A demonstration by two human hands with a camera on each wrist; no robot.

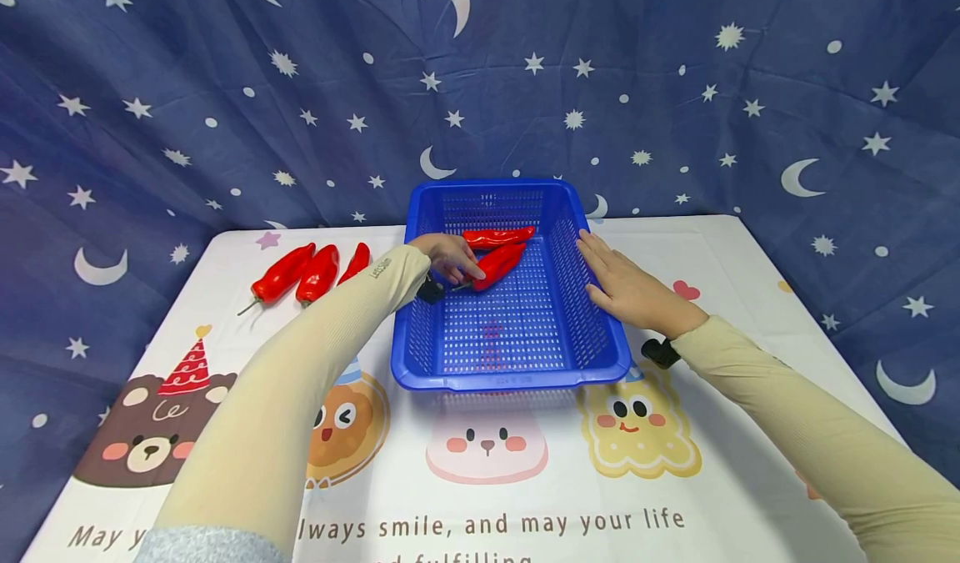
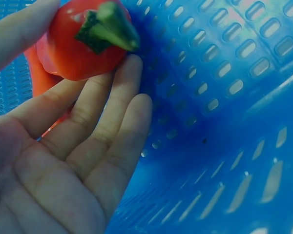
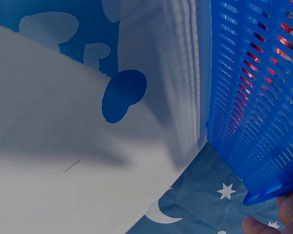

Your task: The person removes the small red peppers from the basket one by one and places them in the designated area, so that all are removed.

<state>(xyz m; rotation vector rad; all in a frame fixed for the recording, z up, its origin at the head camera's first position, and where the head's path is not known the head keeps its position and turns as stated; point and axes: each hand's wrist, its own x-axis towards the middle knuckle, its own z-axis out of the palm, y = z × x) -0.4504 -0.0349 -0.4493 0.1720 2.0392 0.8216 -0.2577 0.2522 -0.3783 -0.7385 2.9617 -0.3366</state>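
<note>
Inside the blue plastic basket (image 1: 510, 379), my left hand (image 1: 448, 256) holds a red pepper (image 1: 498, 265) near its stem end. Thumb and fingers lie on opposite sides of this pepper (image 2: 83, 58), its green stem facing the left wrist camera. Just behind it in the basket lies another red pepper (image 1: 495, 238). My right hand (image 1: 626, 288) rests along the basket's right rim with its fingers extended. In the right wrist view, its fingertips (image 3: 290, 209) appear at the rim in the lower right corner.
Left of the basket, a red pepper (image 1: 281, 273), a second pepper (image 1: 318, 273) and a third pepper (image 1: 356, 263) lie on the white printed tablecloth (image 1: 480, 538). My left sleeve (image 1: 300, 388) partly covers the third. A blue starry curtain (image 1: 495, 71) hangs behind the table.
</note>
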